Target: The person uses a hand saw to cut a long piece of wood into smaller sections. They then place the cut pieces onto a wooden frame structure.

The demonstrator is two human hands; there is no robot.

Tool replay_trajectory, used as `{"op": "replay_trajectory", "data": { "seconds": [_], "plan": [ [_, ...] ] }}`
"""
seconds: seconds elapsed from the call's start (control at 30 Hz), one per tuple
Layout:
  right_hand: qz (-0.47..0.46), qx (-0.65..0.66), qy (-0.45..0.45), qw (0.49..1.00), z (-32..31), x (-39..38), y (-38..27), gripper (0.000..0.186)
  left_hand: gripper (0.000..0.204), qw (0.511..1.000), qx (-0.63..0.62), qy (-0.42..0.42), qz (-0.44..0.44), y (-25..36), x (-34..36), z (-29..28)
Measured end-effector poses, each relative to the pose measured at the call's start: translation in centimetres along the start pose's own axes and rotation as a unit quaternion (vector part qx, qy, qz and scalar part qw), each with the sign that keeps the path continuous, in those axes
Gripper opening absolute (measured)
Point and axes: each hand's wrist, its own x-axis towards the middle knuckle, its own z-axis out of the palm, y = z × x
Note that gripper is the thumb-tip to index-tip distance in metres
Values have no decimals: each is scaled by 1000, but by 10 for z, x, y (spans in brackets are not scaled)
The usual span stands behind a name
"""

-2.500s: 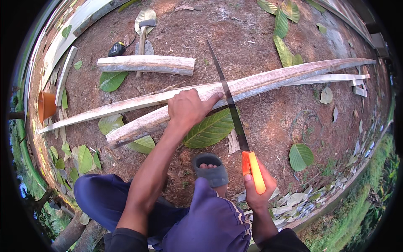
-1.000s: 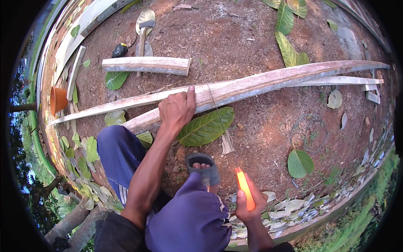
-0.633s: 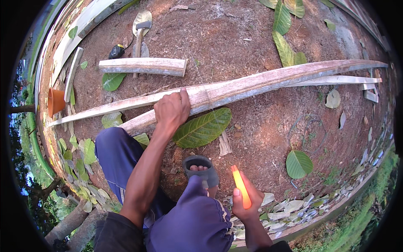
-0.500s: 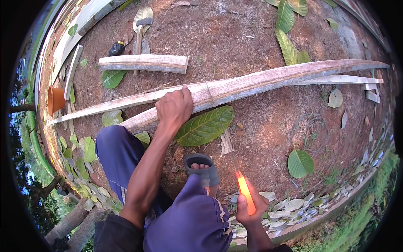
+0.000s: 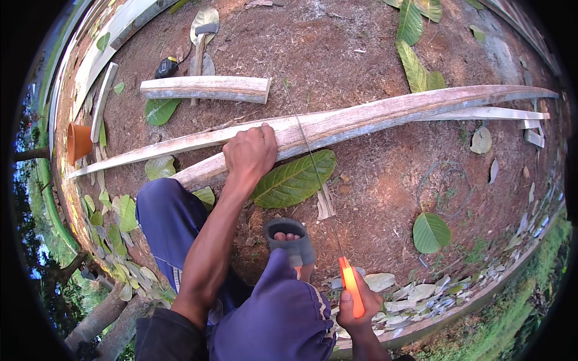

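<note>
Your left grip (image 5: pixel 250 149) was clamped on the wooden beam (image 5: pixel 385 118); on its near side, your right grip (image 5: pixel 362 305) wrapped the orange saw handle (image 5: pixel 351 290), blade (image 5: pixel 310 151) crossing the beam's long axis.

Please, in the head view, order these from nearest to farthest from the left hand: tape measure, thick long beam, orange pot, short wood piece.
1. Thick long beam: under the left hand.
2. Short wood piece: ahead, slightly left.
3. Tape measure: beyond that piece, left.
4. Orange pot: far left.
</note>
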Motion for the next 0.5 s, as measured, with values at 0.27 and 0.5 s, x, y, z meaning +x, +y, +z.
{"op": "replay_trajectory", "data": {
  "seconds": [0.27, 0.5],
  "plan": [
    [-18, 91, 36, 995, 73, 154, -27, 40, 55, 996, 33, -8, 78, -4, 4, 0],
    [3, 0, 17, 1000, 6, -25, 15, 49, 54, 1000, 6, -17, -6, -2, -1, -2]
  ]
}}
